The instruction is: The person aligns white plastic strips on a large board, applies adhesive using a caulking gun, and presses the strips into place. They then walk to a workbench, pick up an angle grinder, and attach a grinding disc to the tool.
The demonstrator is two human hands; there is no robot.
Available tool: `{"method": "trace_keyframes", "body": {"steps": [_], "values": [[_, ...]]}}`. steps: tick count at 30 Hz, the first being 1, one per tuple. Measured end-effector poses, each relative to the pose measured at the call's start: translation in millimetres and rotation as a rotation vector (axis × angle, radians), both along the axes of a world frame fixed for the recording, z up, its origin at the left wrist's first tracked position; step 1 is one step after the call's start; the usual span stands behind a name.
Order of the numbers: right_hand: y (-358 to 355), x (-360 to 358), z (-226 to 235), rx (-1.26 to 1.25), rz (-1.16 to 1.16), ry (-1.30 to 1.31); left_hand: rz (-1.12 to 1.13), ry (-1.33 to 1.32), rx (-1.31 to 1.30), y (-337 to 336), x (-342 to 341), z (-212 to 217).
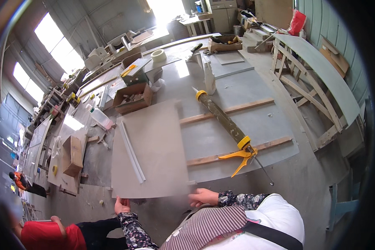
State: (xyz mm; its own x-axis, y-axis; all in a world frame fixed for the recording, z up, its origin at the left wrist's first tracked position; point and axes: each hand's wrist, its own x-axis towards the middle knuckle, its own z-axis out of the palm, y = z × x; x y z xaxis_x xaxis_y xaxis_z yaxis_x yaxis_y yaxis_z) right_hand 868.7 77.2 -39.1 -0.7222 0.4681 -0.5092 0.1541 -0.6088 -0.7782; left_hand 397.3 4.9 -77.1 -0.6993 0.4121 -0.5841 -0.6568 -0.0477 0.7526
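A flat beige panel [158,137] lies before me, its right edge smeared by motion. My left hand [121,205] grips its near left corner, thumb on top and the other fingers partly hidden beneath. At the near right corner my right hand [204,197] has its curled fingers against the panel's edge, the fingertips partly blurred. Lengthwise on the panel's left half rests a slim pale strip [131,153]. To the right of the panel, a caulking gun [223,117] with a yellow handle and yellow collars lies across two wooden battens [233,107].
A grey worktop [254,87] holds a carton of small pieces [133,98], a spray bottle [209,77], a tape roll [158,56] and a clear bottle [100,117]. A wooden frame [308,91] stands right. A person in red [46,235] is at lower left.
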Motion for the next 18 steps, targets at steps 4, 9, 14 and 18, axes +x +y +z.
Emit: {"method": "trace_keyframes", "body": {"steps": [4, 9, 14, 18], "values": [[-3, -14, 1, -0.110, -0.054, 0.026, -0.100, -0.015, 0.110, -4, -3, -2], [-11, -17, 3, -0.282, -0.231, 0.075, -0.179, 0.035, 0.122, -8, -2, -6], [-28, -27, 1, -0.355, -0.496, 0.160, -0.239, 0.062, 0.121, -12, 3, 1], [-37, -36, 2, -0.289, -0.565, 0.157, -0.240, 0.044, 0.181, -17, 10, 9]]}}
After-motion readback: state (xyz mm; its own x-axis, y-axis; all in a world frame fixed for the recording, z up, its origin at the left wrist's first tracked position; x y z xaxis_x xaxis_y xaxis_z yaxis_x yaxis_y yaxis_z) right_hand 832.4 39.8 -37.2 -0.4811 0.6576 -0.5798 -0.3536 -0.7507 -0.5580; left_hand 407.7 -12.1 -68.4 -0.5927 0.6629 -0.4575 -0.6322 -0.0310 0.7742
